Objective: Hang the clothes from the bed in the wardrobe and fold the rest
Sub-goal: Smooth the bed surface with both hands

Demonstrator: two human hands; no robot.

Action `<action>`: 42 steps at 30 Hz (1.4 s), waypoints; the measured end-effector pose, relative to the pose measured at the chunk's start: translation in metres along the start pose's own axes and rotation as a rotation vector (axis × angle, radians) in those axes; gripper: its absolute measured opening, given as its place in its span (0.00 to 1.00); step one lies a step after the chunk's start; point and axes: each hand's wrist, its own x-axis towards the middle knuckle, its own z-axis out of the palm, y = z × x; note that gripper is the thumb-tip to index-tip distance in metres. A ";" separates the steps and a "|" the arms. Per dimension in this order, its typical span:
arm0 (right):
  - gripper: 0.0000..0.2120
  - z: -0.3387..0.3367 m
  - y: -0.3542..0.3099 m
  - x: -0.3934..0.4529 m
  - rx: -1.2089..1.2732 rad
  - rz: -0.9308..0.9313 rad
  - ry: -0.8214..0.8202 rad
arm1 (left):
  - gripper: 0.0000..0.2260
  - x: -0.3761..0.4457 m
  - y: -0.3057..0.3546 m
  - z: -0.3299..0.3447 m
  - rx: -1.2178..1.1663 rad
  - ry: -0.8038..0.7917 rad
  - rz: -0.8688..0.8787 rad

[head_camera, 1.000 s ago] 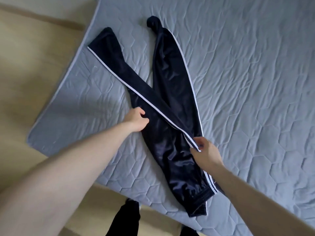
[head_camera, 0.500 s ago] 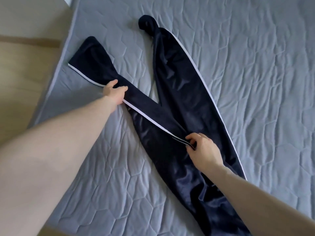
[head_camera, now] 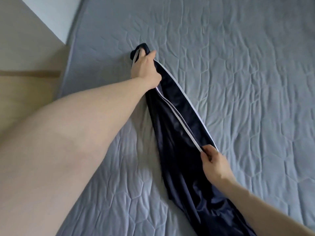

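Observation:
Dark navy track pants (head_camera: 177,133) with white side stripes lie lengthwise on the grey quilted bed (head_camera: 238,82), one leg laid over the other. My left hand (head_camera: 144,68) reaches far out and grips the leg cuffs at the far end. My right hand (head_camera: 213,160) pinches the white stripe edge about halfway down the pants. The waistband end runs out of view at the bottom edge.
The bed's left edge (head_camera: 68,65) borders a light wooden floor (head_camera: 25,86). A white wall or furniture corner (head_camera: 51,14) shows at the top left. The quilted cover spreads wide to the right of the pants.
My left hand carried the left leg over onto the right leg and slid up to the cuffs. The pants went from a V shape to one stacked strip. My right hand kept its pinch.

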 end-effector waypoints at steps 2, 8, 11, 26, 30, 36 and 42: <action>0.08 -0.006 0.008 0.006 -0.026 0.032 0.021 | 0.47 0.005 0.011 0.016 -0.062 -0.161 -0.039; 0.11 -0.019 0.038 0.013 -0.149 0.200 0.065 | 0.40 -0.027 -0.013 0.073 -0.191 -0.373 -0.163; 0.15 -0.020 0.034 0.010 -0.170 0.171 0.075 | 0.29 -0.034 -0.038 0.079 -0.120 -0.308 -0.241; 0.25 0.029 0.029 0.102 -0.119 0.027 -0.036 | 0.27 0.025 -0.059 0.115 -0.301 -0.149 -0.516; 0.27 0.024 0.019 0.102 -0.169 0.005 -0.101 | 0.19 -0.009 -0.092 0.115 -0.550 0.220 -0.596; 0.29 -0.007 -0.018 0.145 -0.190 -0.183 0.191 | 0.08 -0.019 -0.112 0.095 -0.272 0.083 -0.622; 0.55 0.001 0.000 0.199 -0.561 0.048 -0.084 | 0.29 0.043 -0.068 0.074 -0.068 0.067 -0.213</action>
